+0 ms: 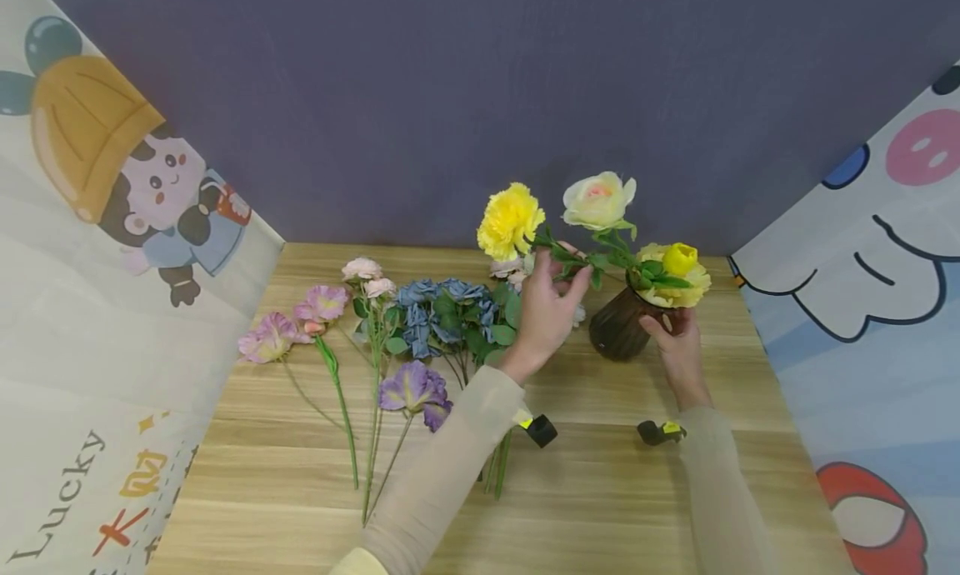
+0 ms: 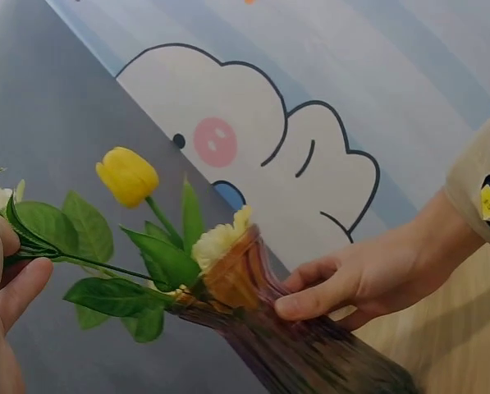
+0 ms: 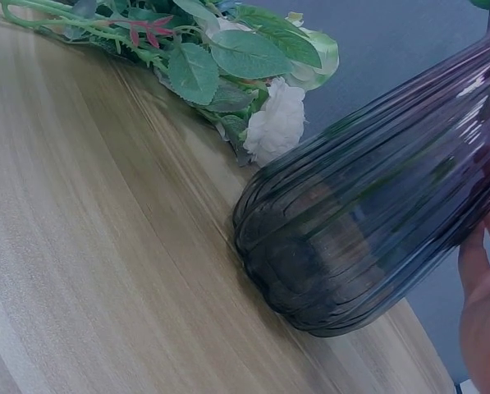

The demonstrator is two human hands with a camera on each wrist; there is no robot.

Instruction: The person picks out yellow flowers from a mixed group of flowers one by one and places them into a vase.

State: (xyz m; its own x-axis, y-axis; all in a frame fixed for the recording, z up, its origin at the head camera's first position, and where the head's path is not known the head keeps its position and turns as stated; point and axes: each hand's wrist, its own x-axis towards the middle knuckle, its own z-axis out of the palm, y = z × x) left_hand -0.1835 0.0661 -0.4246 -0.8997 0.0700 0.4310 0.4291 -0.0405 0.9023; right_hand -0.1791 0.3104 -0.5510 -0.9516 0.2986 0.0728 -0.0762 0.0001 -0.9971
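My right hand (image 1: 678, 354) grips the ribbed dark glass vase (image 1: 618, 325) near its neck and holds it tilted. In the left wrist view, my left hand (image 2: 11, 279) pinches a green stem (image 2: 113, 268) that runs to the vase's mouth. The yellow carnation (image 1: 510, 222) is above my left hand in the head view. A pale cream rose (image 1: 598, 202) leans out between the two hands. At the vase's rim are a yellow tulip (image 1: 680, 259) and a pale yellow ruffled flower (image 1: 697, 285). In the right wrist view, the vase's base is close to the tabletop.
Left of the vase lie blue flowers (image 1: 420, 312), pale pink blooms (image 1: 363, 269), a purple flower (image 1: 414, 389) and pink-mauve flowers (image 1: 272, 338) on the wooden table (image 1: 600, 492). A white flower (image 3: 276, 123) lies beside the vase. Walls enclose the back and both sides.
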